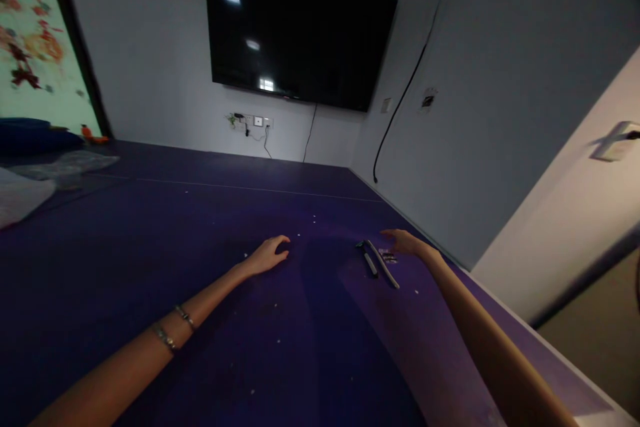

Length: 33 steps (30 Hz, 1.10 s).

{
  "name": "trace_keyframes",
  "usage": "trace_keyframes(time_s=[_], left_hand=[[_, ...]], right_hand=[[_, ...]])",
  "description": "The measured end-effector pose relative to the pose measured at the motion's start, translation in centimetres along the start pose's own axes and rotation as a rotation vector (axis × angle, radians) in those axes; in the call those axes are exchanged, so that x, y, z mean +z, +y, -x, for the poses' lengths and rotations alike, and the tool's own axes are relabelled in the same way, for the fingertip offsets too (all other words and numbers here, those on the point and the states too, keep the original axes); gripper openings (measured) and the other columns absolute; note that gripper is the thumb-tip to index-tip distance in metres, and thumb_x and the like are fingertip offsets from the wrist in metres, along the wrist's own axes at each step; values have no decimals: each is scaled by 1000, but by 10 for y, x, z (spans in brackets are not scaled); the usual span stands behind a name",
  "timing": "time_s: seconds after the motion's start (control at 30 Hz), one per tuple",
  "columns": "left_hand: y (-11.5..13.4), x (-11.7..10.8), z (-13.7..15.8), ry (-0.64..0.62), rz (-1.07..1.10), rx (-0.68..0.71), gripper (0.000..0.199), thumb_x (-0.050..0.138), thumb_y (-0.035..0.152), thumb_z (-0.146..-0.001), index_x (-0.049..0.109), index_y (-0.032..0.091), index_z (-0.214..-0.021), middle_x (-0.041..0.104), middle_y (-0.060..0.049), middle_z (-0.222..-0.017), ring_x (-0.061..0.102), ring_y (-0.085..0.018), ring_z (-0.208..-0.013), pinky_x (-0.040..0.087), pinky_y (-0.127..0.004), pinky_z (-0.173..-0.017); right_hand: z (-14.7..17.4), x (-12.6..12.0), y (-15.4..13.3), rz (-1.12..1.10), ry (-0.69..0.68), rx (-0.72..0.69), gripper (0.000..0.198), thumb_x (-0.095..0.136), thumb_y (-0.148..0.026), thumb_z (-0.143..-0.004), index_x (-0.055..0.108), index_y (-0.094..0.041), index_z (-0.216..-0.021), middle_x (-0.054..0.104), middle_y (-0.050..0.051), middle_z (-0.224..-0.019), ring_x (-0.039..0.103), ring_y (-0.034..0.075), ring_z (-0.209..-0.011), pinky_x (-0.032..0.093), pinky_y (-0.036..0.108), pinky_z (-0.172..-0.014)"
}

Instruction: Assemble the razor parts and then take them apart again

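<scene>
Purple surface [320,347] beneath loosely open hands [267,255]

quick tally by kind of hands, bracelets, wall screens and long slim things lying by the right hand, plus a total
Hands: 2 (left hand, right hand)
Bracelets: 2 (upper bracelet, lower bracelet)
Wall screens: 1 (black screen)
Long slim things: 2 (curved grey strip, dark-and-grey handled tool)
Total: 7

- Shows unclenched left hand [266,256] at seven o'clock from centre.
- Shows right hand [404,242] at four o'clock.
- Includes slim tool [371,265] beside curved strip [384,267] near five o'clock.
- Has dark wall-mounted television [303,30] at twelve o'clock.
</scene>
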<state>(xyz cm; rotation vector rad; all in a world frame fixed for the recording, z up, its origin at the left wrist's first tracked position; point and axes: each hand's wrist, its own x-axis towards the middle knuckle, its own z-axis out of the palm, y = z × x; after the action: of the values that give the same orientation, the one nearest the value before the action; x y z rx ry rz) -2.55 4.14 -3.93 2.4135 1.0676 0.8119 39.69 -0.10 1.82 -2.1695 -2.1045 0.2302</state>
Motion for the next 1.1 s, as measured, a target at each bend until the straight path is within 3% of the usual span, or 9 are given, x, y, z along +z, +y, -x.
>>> trace_keyframes(time_s=[0.2,0.47,0.67,0.83,1.1], left_hand=[[-45,-34,27,96,-134,-136,30,46,26,-78,55,17,-105,60,-9,-111,55,-20,-106,38,-35,-95],[-83,-61,65,142,-287,-197,31,43,26,-80,55,14,-106,59,-11,-111,53,-20,-107,39,-35,-95],[-89,-61,69,130,-372,-239,33,35,20,-85,56,15,-111,55,-11,-122,46,-21,-119,32,-39,-102],[-95,-58,74,67,-464,-370,43,28,18,-86,48,11,-124,42,-13,-136,34,-23,-128,27,-43,-104],[-94,-58,82,13,-533,-350,46,26,21,-86,46,10,-127,39,-14,-138,29,-24,-130,26,-45,-104]], right_hand=[[4,27,-70,-180,101,-239,50,57,-23,-73,53,-16,-122,61,10,-115,60,22,-96,45,29,-84],[12,90,-133,-245,225,-384,47,47,-33,-81,50,-14,-124,53,14,-124,48,23,-116,35,35,-99],[21,120,-146,-128,220,-302,47,38,-40,-86,50,-16,-124,46,13,-132,39,27,-123,32,42,-100],[26,122,-146,-77,229,-271,47,33,-41,-87,51,-17,-124,44,9,-134,35,26,-126,30,43,-100],[29,120,-149,-80,242,-272,46,34,-38,-87,52,-17,-124,45,9,-134,35,25,-126,30,40,-100]])
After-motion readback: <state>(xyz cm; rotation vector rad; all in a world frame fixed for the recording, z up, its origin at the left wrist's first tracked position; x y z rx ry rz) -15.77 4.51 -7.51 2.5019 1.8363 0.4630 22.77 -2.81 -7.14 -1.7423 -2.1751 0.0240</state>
